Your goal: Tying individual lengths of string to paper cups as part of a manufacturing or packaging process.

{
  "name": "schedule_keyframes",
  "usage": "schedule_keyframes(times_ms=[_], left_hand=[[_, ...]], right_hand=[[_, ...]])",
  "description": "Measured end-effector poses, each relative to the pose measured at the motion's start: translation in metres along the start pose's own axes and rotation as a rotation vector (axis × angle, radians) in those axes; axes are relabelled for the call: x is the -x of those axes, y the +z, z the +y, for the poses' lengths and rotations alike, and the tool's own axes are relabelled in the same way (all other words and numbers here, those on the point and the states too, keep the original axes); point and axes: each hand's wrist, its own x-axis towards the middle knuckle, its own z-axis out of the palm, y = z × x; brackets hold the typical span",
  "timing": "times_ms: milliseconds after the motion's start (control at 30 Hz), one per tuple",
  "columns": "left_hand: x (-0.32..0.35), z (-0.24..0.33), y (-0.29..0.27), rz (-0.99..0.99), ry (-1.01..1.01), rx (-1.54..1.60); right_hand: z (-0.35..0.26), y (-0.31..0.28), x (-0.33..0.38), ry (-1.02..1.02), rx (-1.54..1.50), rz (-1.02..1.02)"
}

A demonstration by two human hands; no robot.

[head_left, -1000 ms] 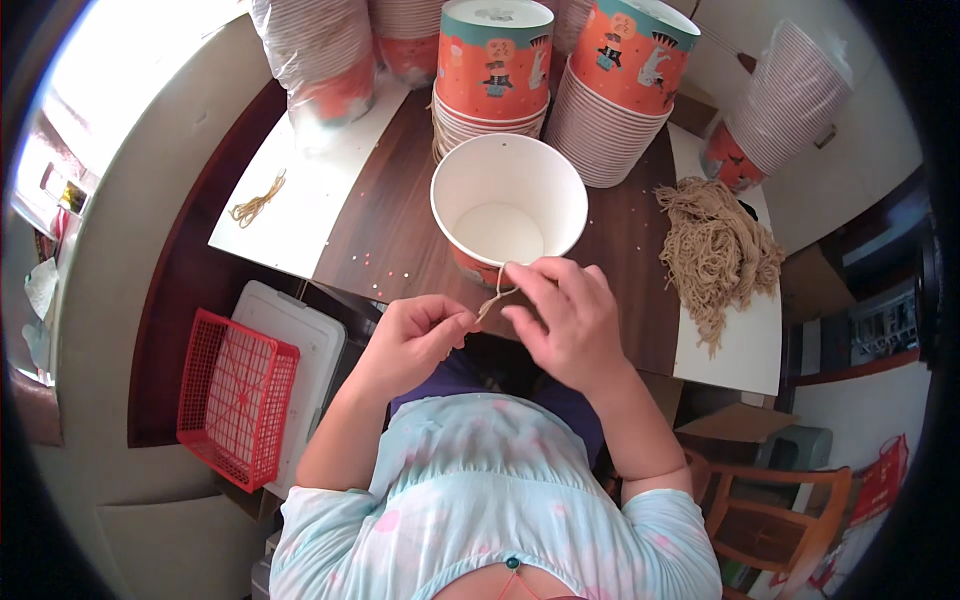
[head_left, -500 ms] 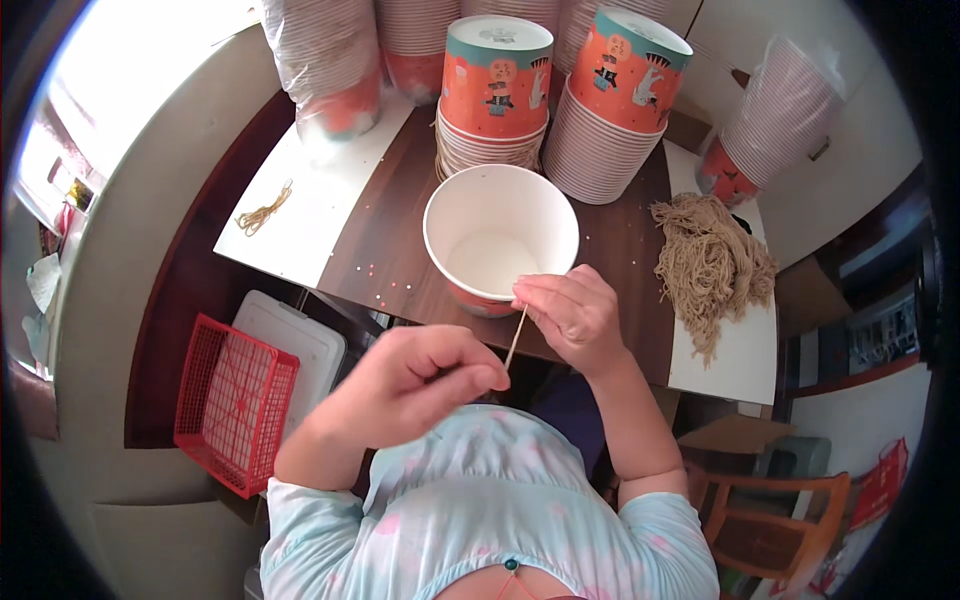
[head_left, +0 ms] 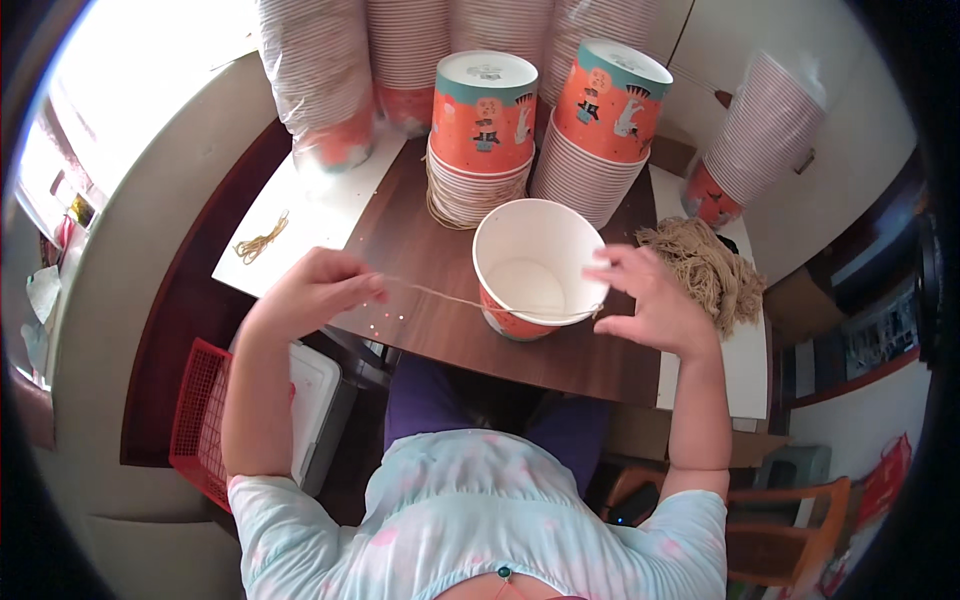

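A white-lined orange paper bucket [head_left: 525,270] stands near the front edge of the table, its mouth tilted toward me. My left hand [head_left: 325,287] is to its left, finger and thumb pinched on one end of a thin tan string [head_left: 440,294]. From there the string stretches across to the bucket's front rim and reaches its right side, where a small knot or loop seems to sit. Beside that right rim is my right hand [head_left: 655,298], fingers spread and slightly blurred, with nothing gripped between them.
Two stacks of upside-down buckets [head_left: 485,115] [head_left: 610,105] stand behind, one wound with string. Wrapped stacks [head_left: 320,80] line the back. A tangled string heap [head_left: 705,270] lies right, a small string bundle [head_left: 262,238] left. A red basket [head_left: 195,420] is low at left.
My hands have moved apart, the left one leftward and up, drawing the string out. The right hand has shifted right and opened. In view, the bucket sits farther right and leans more.
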Motion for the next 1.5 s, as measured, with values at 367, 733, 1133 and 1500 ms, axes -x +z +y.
schedule_keyframes(times_ms=[367, 733, 1133, 1500], left_hand=[[-0.082, 0.048, 0.045, -0.298, -0.047, 0.459], [-0.077, 0.049, 0.074, -0.239, 0.055, 0.26], [-0.078, 0.046, 0.068, -0.411, -0.243, 0.824], [-0.068, 0.034, 0.081, -0.192, -0.055, 0.494]], right_hand=[[-0.042, 0.002, -0.068, 0.26, -1.004, 0.097], [-0.049, 0.012, -0.06, -0.099, -0.588, 0.294], [-0.049, 0.029, -0.054, 0.027, -0.563, 0.277], [-0.056, 0.037, -0.046, 0.0, -0.425, 0.391]])
